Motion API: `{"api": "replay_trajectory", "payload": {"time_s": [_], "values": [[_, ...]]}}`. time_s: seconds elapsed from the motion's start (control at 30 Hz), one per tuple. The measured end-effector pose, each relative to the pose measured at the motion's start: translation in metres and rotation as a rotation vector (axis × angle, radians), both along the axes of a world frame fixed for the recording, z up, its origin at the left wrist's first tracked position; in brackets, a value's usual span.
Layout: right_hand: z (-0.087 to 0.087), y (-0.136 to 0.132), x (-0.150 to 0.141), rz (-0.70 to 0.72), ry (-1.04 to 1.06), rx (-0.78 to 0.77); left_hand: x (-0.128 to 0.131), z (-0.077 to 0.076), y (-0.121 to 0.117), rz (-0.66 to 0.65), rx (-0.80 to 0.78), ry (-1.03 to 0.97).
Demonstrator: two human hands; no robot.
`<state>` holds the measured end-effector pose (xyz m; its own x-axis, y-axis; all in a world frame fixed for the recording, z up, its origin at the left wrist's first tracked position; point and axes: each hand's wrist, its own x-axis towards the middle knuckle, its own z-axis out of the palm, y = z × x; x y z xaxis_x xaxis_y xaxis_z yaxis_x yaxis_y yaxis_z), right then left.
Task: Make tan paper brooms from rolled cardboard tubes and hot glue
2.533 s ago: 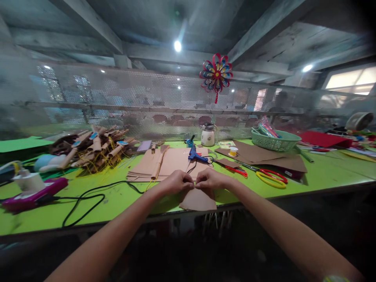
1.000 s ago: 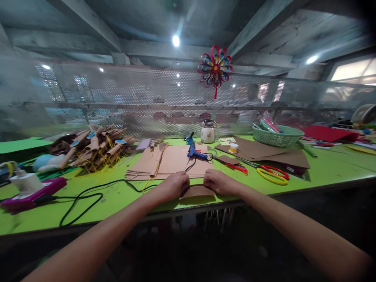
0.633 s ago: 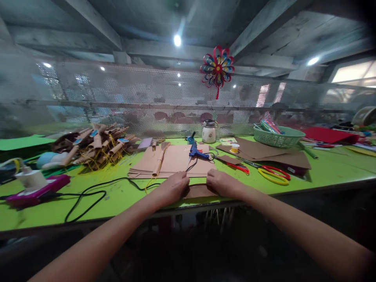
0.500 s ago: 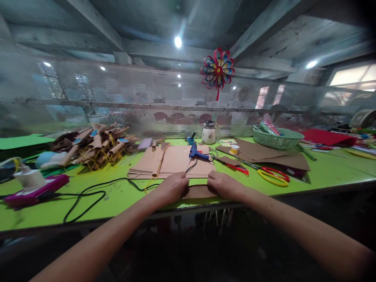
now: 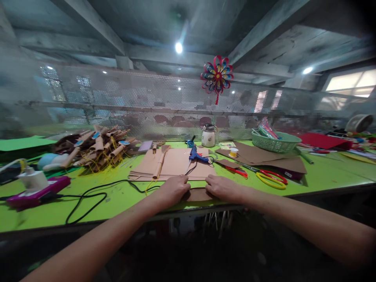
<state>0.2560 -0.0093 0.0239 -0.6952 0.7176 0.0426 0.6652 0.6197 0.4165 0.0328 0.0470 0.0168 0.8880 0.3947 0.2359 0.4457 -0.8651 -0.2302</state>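
A piece of brown paper (image 5: pixel 197 195) lies at the front edge of the green table, its far edge curled up. My left hand (image 5: pixel 174 190) is closed on its left end, and my right hand (image 5: pixel 221 188) grips the right end with bent fingers. Just beyond the hands rests a stack of brown paper sheets (image 5: pixel 176 160). On that stack sit a blue glue gun (image 5: pixel 197 155), nozzle toward me, and a rolled brown paper piece (image 5: pixel 160 164) with yellow string.
Rolled paper pieces (image 5: pixel 100 149) are heaped at left, behind a purple power strip (image 5: pixel 38 192) with a black cord (image 5: pixel 88 194). Scissors (image 5: pixel 272 180), a green basket (image 5: pixel 276 144) and brown sheets (image 5: pixel 252 154) lie right. A white flask (image 5: pixel 208 137) stands behind.
Both hands have moved slightly closer together along the paper, whose visible middle is narrower. The camera view has tilted up a little.
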Motion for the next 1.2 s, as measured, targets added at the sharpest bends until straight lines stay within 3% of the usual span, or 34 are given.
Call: {"api": "replay_trajectory", "payload": {"time_s": [0.13, 0.23, 0.33, 0.47, 0.63, 0.83, 1.07, 1.2], "values": [[-0.002, -0.002, -0.001, 0.031, -0.039, 0.012, 0.003, 0.003, -0.007, -0.12, 0.054, 0.073], [-0.005, -0.003, 0.001, 0.072, -0.079, 0.029, 0.004, 0.01, -0.005, -0.162, -0.039, 0.086], [-0.008, -0.003, 0.002, 0.09, -0.097, 0.048, 0.008, 0.024, 0.01, -0.024, -0.306, -0.047], [-0.013, -0.001, 0.003, 0.07, -0.081, 0.071, 0.026, 0.036, 0.034, 0.132, -0.41, -0.139], [-0.018, -0.003, 0.006, 0.05, -0.03, 0.11, 0.05, 0.02, 0.033, 0.243, -0.47, -0.089], [-0.019, -0.005, 0.008, 0.031, 0.057, 0.108, 0.043, 0.005, 0.008, 0.278, -0.403, -0.118], [-0.012, -0.003, 0.012, -0.075, 0.371, 0.088, 0.033, -0.007, 0.015, 0.201, -0.359, -0.212], [-0.006, 0.006, 0.009, -0.079, 0.576, 0.021, 0.032, -0.013, 0.02, 0.126, -0.14, -0.239]]}}
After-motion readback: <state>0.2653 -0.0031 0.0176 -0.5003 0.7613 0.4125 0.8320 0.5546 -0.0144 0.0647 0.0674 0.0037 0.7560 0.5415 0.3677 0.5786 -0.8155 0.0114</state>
